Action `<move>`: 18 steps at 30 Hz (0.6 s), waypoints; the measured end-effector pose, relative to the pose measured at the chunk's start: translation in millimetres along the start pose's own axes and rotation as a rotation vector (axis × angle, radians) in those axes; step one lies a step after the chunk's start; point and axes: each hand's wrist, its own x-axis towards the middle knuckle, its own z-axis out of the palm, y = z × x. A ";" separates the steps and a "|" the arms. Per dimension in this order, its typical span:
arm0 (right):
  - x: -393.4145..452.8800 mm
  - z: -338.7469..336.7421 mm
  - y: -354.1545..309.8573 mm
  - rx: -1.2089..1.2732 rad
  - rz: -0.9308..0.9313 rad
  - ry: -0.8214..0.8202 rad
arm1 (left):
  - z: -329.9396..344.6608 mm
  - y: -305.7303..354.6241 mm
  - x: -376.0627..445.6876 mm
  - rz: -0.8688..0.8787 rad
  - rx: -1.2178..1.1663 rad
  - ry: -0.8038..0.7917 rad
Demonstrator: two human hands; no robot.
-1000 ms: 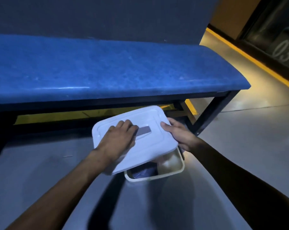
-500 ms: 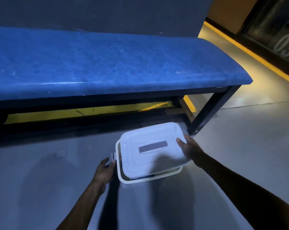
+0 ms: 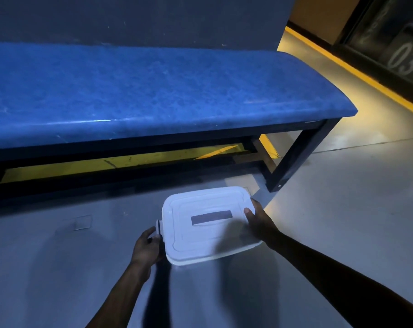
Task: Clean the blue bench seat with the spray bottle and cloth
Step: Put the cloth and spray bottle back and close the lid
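In front of me a white plastic box [image 3: 200, 255] sits on the grey floor [image 3: 342, 221], with a white lid [image 3: 207, 223] lying over it and a grey rectangular patch at the lid's middle. A small dark clip [image 3: 157, 227] sticks out at its left side. A yellow stripe [image 3: 120, 163] runs along the floor beside a dark wall [image 3: 141, 20]. At the far right I see a dark door [image 3: 395, 41] marked 03, with another yellow line [image 3: 357, 74] along its foot.
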 end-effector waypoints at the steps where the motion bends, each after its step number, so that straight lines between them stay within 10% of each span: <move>1: -1.1 2.2 -0.5 0.006 -0.011 -0.001 | -0.2 0.6 -0.2 0.000 0.005 -0.004; 11: -1.5 19.0 2.7 -0.558 -0.130 0.208 | 0.2 2.5 -5.0 -0.002 -0.035 0.002; 18: 0.4 17.2 2.5 -0.724 -0.060 0.024 | 4.2 5.0 -7.6 -0.006 -0.047 0.029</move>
